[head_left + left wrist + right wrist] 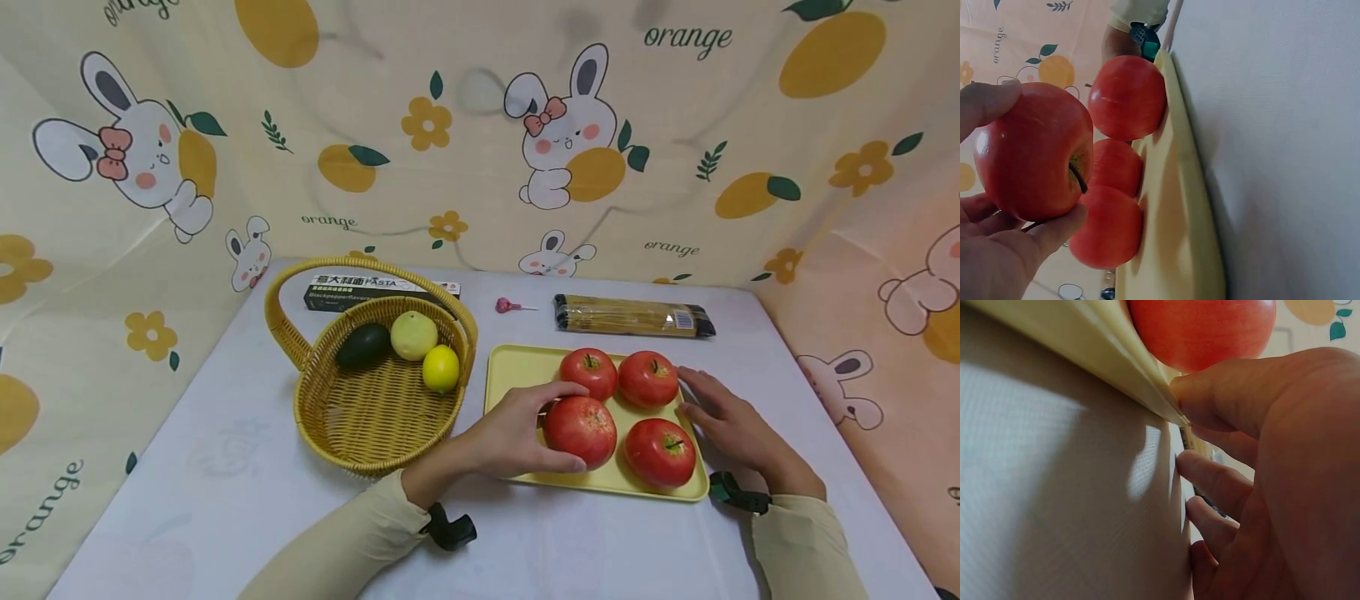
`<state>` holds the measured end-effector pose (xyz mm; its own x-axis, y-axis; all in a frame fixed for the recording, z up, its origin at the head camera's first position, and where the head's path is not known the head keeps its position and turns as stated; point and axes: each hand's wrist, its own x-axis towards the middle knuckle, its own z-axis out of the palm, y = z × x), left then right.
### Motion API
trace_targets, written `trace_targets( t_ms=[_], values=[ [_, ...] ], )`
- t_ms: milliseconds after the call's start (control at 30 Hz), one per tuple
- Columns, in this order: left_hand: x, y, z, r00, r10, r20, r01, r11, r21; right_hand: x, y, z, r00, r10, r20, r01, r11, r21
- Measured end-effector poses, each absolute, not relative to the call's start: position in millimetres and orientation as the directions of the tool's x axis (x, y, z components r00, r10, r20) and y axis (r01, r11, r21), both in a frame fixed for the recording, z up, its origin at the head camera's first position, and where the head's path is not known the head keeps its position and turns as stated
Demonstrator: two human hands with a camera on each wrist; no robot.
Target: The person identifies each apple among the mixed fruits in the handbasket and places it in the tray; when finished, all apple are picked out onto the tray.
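In the head view my left hand (517,429) grips a red apple (581,433) between thumb and fingers, over the front of a yellow tray (517,362). The left wrist view shows this held apple (1035,150) raised off the tray, its stem turned down toward it. Three more apples sit on the tray: one at the back (588,373), one at the back right (648,379) and one at the front right (660,452). My right hand (738,433) lies along the tray's right edge, the thumb (1210,403) at the rim and the fingers loosely extended beside it.
Left of the tray stands a handled wicker basket (375,425) with an avocado (364,347), a pale green round fruit (414,336) and a lemon (441,369). Behind lie a pasta box (330,296), a pink lollipop (507,306) and a spaghetti packet (630,317). Printed cloth walls surround the table.
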<state>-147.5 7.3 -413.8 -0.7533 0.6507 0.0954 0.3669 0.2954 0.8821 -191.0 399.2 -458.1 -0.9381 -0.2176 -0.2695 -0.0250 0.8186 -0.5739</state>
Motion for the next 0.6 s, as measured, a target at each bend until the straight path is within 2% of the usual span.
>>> trace_targets(
  t_ms=[233, 600],
  values=[
    [-150, 15, -425, -0.773, 0.634, -0.008, 0.294, 0.368, 0.882, -192, 399, -459, -0.935, -0.213, -0.284, -0.011, 0.816, -0.578],
    [-156, 25, -439, -0.785, 0.618, -0.04, 0.288, 0.421, 0.86, -191, 399, -459, -0.944, -0.227, -0.24, -0.062, 0.836, -0.546]
  ],
)
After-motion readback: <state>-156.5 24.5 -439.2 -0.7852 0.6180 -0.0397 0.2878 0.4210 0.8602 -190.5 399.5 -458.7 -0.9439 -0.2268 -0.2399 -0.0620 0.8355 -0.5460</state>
